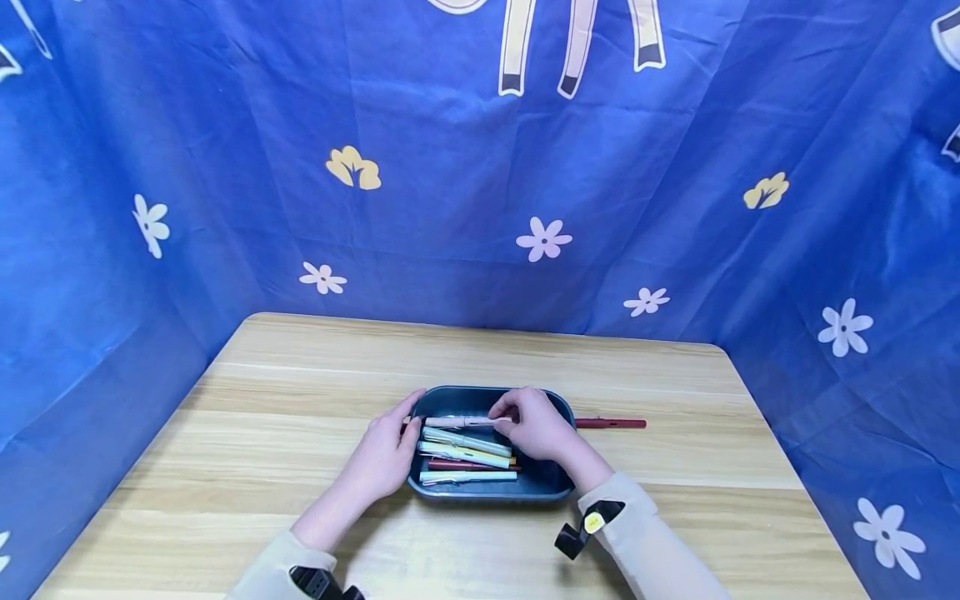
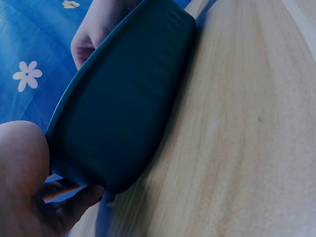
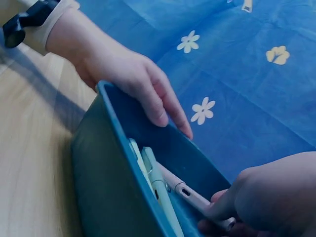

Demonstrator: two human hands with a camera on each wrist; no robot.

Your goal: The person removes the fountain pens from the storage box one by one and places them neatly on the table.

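A dark blue-green plastic bin (image 1: pixel 495 497) sits on the table. My left hand (image 1: pixel 384 454) holds its left end, thumb over the rim, fingers along the outside in the left wrist view. Reaching inside from the right, my right hand (image 1: pixel 542 429) pinches one end of a pale pinkish-white pen (image 3: pixel 190 196) lying along the bin's far side. Nearer to me in the bin are a pale green pen (image 1: pixel 467 440), a pale yellow pen (image 1: pixel 468 454), a dark red pen (image 1: pixel 459 465) and a whitish-mint pen (image 1: pixel 468 477). Right fingertips are partly hidden in the head view.
A red pen (image 1: pixel 613 423) lies on the wooden table (image 1: pixel 315 358) beyond the bin's right end. Blue patterned cloth (image 1: pixel 450 275) hangs behind the table and along both sides.
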